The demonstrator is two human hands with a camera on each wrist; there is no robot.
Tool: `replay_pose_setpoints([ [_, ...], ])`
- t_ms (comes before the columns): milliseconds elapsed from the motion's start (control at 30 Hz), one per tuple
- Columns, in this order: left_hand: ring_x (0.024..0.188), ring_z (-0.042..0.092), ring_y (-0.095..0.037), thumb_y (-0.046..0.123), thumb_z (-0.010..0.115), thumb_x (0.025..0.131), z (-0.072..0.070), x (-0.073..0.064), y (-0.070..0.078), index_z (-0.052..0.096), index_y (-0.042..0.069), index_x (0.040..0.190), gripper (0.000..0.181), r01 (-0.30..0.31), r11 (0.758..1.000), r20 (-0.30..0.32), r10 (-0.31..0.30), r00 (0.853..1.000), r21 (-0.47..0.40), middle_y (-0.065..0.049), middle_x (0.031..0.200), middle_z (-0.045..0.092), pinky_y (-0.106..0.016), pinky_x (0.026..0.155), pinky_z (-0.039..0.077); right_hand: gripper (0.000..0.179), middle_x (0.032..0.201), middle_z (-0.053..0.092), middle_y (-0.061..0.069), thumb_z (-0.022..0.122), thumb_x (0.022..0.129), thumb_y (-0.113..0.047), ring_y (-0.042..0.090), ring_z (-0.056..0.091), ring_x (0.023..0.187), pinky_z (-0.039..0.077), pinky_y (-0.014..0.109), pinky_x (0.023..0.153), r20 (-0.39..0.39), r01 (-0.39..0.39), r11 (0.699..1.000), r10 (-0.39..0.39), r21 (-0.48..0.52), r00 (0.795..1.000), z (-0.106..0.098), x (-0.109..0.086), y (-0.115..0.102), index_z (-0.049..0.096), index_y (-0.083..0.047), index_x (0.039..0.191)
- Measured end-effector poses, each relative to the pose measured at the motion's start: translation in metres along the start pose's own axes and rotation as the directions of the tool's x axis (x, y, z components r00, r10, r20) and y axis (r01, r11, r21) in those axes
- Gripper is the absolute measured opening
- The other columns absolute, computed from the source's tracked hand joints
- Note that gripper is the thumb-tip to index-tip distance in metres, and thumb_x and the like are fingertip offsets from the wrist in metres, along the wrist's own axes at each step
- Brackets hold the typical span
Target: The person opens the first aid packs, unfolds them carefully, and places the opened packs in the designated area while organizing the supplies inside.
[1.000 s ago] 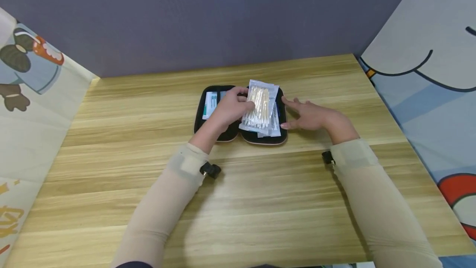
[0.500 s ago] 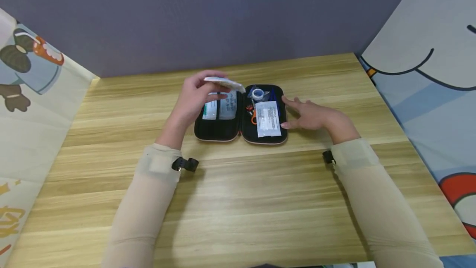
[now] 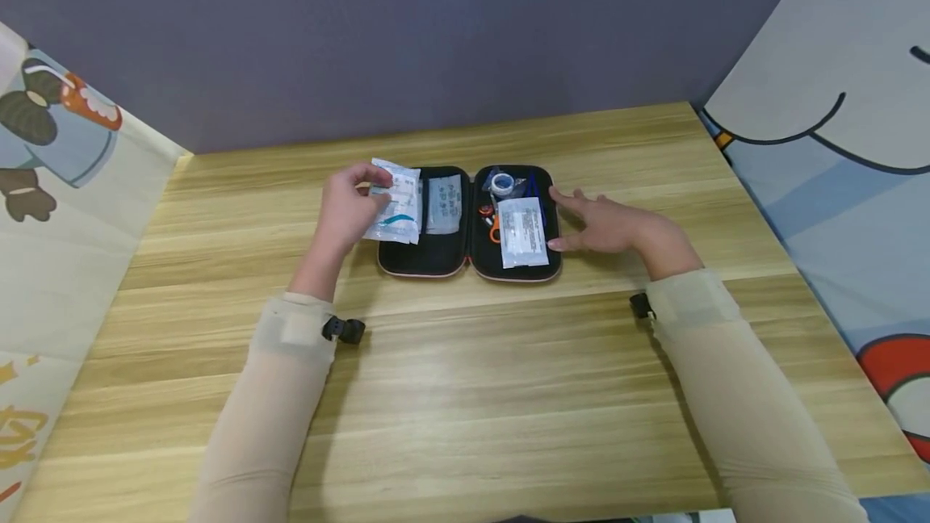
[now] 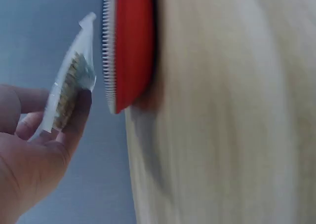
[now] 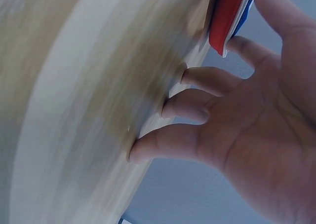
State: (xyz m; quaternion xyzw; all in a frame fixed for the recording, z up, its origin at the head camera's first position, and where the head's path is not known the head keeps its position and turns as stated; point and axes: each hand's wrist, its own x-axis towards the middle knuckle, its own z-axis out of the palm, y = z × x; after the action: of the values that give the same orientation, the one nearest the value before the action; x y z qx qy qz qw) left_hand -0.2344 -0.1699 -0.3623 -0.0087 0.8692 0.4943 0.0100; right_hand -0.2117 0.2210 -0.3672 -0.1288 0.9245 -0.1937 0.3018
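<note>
The case (image 3: 421, 258) is lying unfolded near the far edge of the tabletop (image 3: 472, 386), a little right of that edge's middle, so getting into it is counting as done. The left hand (image 3: 349, 204) is pinching a packet (image 3: 407, 200) between thumb and fingers. The packet is hanging over the left half, overlapping its outer left edge; the left wrist view is showing it above the zipped rim and apart from it.

The right hand (image 3: 606, 224) is spreading its fingers at the case's right edge, some fingertips resting on the tabletop; it is seemingly steadying the case.

Handling the contents is looking only partway along. Another packet (image 3: 445, 204) is sitting in the left half, beside the strap (image 3: 425, 200). In the right half, tape (image 3: 502, 184) is lying near the far edge, and a sachet (image 3: 524, 232) is covering the near right part, with orange scissors (image 3: 496, 231) showing at its left. Placing the held packet is remaining undone; whether it is going in or out, the pictures are not telling. Closing the case is also not yet happening.
</note>
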Motion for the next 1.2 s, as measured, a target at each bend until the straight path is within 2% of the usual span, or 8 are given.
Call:
replay_pose_setpoints([
  [167,0.083,0.056,-0.023,-0.003,0.069,0.093,0.004,0.003,-0.007,0.066,0.006,0.135,0.043,0.000,0.992,0.008,-0.001,1.000,0.124,-0.016,0.142,0.061,-0.026,0.065,0.051,0.104,0.175,-0.006,0.031,0.064,0.099,-0.063,0.067,-0.005,0.156,0.004,0.082,0.122,0.000,-0.001,1.000,0.001,0.003,1.000,0.001,0.000,0.000,0.000,-0.028,0.173],
  [300,0.109,0.058,-0.031,-0.001,0.070,0.093,0.006,0.005,-0.006,0.054,0.008,0.149,0.059,0.053,0.980,0.026,-0.059,0.998,0.193,-0.022,0.155,0.046,-0.038,0.084,0.059,0.104,0.175,-0.006,0.030,0.064,0.099,-0.063,0.066,-0.006,0.156,0.003,0.081,0.122,0.002,-0.006,1.000,0.006,0.005,1.000,0.001,0.000,0.002,0.000,-0.028,0.172],
  [433,0.125,0.058,-0.040,0.004,0.072,0.093,0.011,0.008,0.000,0.052,0.003,0.149,0.060,0.040,0.954,0.014,-0.047,0.999,0.299,-0.027,0.147,0.053,-0.052,0.102,0.056,0.103,0.175,-0.005,0.031,0.065,0.100,-0.062,0.066,-0.004,0.156,0.004,0.081,0.123,-0.004,-0.002,1.000,0.002,-0.001,1.000,0.001,0.000,0.002,0.000,-0.027,0.173],
  [600,0.117,0.063,-0.039,0.012,0.077,0.094,0.020,0.010,0.003,0.061,-0.002,0.140,0.051,0.015,0.918,0.013,-0.022,1.000,0.397,-0.025,0.132,0.065,-0.052,0.100,0.056,0.104,0.174,-0.004,0.033,0.064,0.100,-0.063,0.067,-0.002,0.155,0.006,0.081,0.123,-0.003,0.001,1.000,-0.001,-0.015,1.000,0.000,0.000,0.001,0.001,-0.026,0.173],
  [733,0.111,0.065,-0.036,0.019,0.077,0.097,0.027,0.010,0.005,0.063,-0.003,0.139,0.049,0.032,0.903,0.037,-0.053,0.998,0.429,-0.023,0.129,0.068,-0.049,0.096,0.058,0.104,0.174,-0.004,0.033,0.064,0.099,-0.064,0.068,-0.002,0.155,0.006,0.082,0.122,-0.001,0.004,1.000,-0.004,-0.017,1.000,0.001,0.000,0.001,0.001,-0.026,0.173],
  [967,0.118,0.065,-0.034,0.018,0.073,0.100,0.036,0.013,0.010,0.062,0.000,0.143,0.048,0.007,0.893,0.115,-0.066,0.991,0.451,-0.020,0.136,0.067,-0.048,0.101,0.057,0.104,0.174,-0.004,0.033,0.064,0.099,-0.063,0.069,-0.002,0.154,0.006,0.083,0.121,-0.004,0.012,1.000,-0.012,-0.018,1.000,0.001,0.001,0.001,0.001,-0.026,0.173],
  [1067,0.115,0.065,-0.033,0.014,0.069,0.100,0.039,0.016,0.012,0.061,0.000,0.144,0.046,-0.012,0.893,0.144,-0.059,0.988,0.449,-0.019,0.136,0.067,-0.046,0.098,0.057,0.105,0.174,-0.004,0.033,0.064,0.099,-0.064,0.069,-0.002,0.154,0.006,0.083,0.121,-0.005,0.010,1.000,-0.010,-0.018,1.000,0.001,0.001,0.001,0.001,-0.026,0.173],
  [1200,0.105,0.065,-0.030,0.006,0.061,0.098,0.041,0.017,0.015,0.057,0.000,0.149,0.051,-0.026,0.910,0.176,-0.052,0.983,0.415,-0.018,0.139,0.067,-0.040,0.088,0.056,0.105,0.175,-0.005,0.032,0.065,0.098,-0.064,0.068,-0.003,0.155,0.006,0.083,0.121,-0.006,0.006,1.000,-0.006,-0.011,1.000,0.002,0.002,0.002,0.001,-0.027,0.173],
])
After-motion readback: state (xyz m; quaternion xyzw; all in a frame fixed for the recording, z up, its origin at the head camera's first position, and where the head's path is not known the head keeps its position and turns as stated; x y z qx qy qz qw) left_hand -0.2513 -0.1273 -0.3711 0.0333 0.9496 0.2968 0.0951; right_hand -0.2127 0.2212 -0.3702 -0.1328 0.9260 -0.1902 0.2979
